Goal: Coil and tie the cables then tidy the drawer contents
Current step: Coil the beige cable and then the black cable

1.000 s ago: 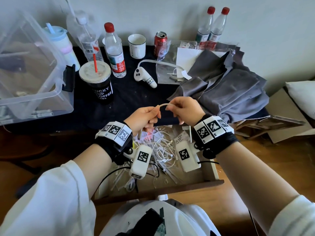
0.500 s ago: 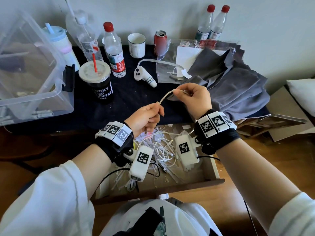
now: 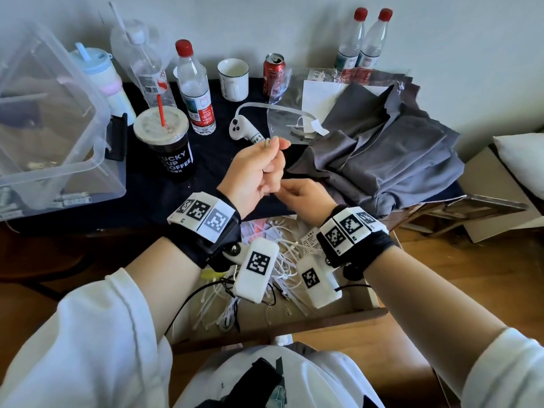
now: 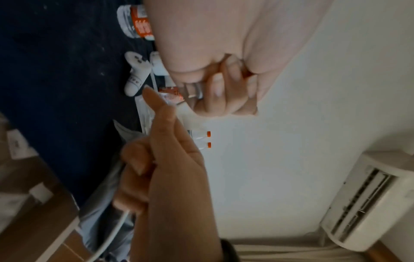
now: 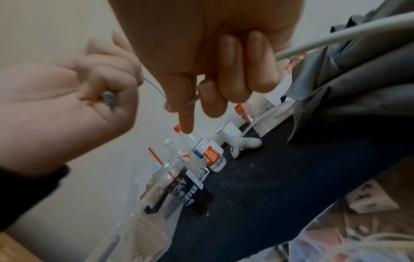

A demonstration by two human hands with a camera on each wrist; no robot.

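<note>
cable: thin white cable (image 3: 269, 141) held up over the dark table, above the open drawer (image 3: 365, 295)
progress: early by the look of it; one cable mid-coil, no tie on it yet, loose white cables and zip ties (image 3: 282, 251) in the drawer unsorted
left hand: left hand (image 3: 253, 172) raised, fingers curled, clenched on the cable loops
right hand: right hand (image 3: 306, 195) lower, just right of it, pinching the cable's trailing run, index finger out

Sleeves (image 3: 97, 334): white, pushed up
Wrist bands (image 3: 203, 214): black, with square black-and-white tags
Wrist cameras (image 3: 255, 270): white boxes, thin black wires
</note>
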